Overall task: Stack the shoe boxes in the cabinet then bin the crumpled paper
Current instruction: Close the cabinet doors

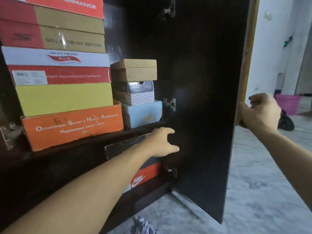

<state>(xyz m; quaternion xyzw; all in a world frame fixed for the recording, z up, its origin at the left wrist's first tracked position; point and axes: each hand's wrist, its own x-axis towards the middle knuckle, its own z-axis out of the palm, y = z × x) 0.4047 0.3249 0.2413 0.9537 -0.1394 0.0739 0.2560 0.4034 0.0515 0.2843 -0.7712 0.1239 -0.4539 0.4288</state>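
A dark cabinet [118,31] stands open, its shelf stacked with shoe boxes: an orange safety-shoes box [72,127] at the bottom left, a yellow box [64,98] and red and white boxes above it. A smaller stack with a light blue box [143,114] and a brown box [135,70] stands to the right. Below the shelf sits an orange Nike box [143,176]. My left hand [162,142] reaches in with fingers spread, near a dark box [121,147] under the shelf. My right hand [260,114] grips the outer edge of the open door [202,98]. Crumpled paper [143,225] lies on the floor.
A pink bin [288,103] stands on the floor at the far right, with a dark bag [285,122] in front of it. The floor [253,183] is pale marbled tile. A white wall and a doorway lie beyond the door.
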